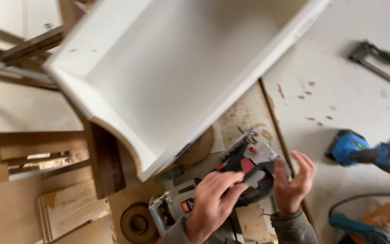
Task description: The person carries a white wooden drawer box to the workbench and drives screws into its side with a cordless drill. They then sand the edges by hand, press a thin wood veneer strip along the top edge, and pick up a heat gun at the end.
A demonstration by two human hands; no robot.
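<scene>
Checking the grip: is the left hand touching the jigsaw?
Touching. The head view shows the left hand with its fingers wrapped over the jigsaw at its black handle.

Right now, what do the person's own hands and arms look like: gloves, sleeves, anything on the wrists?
Both hands are bare: no gloves on the left hand or the right hand, and no rings or watch visible. Each wrist ends in a grey-olive long sleeve with a ribbed, snug cuff. The motion blur hides finer detail.

Bright, even daylight — soft shadows, motion blur throughout.
</scene>
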